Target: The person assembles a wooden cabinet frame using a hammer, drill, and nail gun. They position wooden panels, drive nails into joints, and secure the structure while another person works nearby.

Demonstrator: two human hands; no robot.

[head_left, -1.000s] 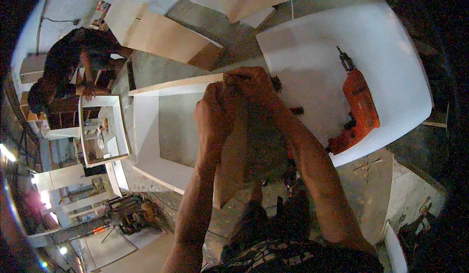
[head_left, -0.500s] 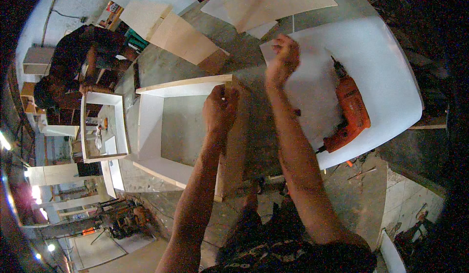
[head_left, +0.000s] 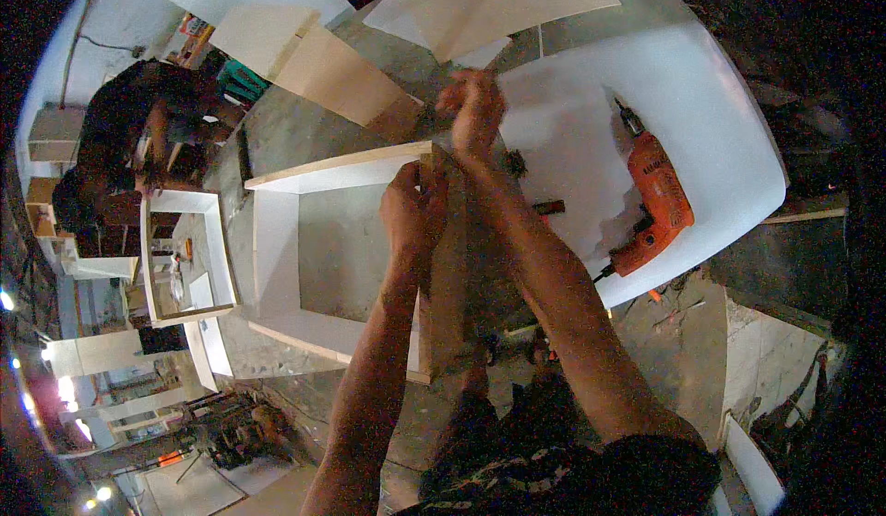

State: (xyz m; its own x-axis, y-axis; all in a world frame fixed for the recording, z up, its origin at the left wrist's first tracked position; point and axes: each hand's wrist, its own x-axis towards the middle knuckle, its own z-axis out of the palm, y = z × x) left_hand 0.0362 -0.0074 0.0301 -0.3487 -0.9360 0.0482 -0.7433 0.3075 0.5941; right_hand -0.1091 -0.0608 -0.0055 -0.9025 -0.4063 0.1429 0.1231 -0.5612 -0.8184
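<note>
An open rectangular wooden frame (head_left: 337,159), white inside with bare wood edges, stands in front of me. My left hand (head_left: 413,207) is closed over its far right corner, fingers curled round the board's edge. Just beyond and to the right of that corner, my right hand (head_left: 477,114) is raised with its fingers curled in. Whatever it holds, if anything, is hidden or blurred. To its right, an orange corded power drill (head_left: 663,193) lies on a white panel (head_left: 738,165), its bit pointing away from me.
A small dark red and black piece (head_left: 549,207) lies near my right forearm. Plywood offcuts (head_left: 341,68) and thin sheets (head_left: 508,4) lie on the far side. At the left, another person (head_left: 138,138) bends over a smaller wooden frame (head_left: 226,239).
My right hand has swung left, closer to the frame's far right corner. My left hand stays closed on that corner. The whole view has shifted slightly.
</note>
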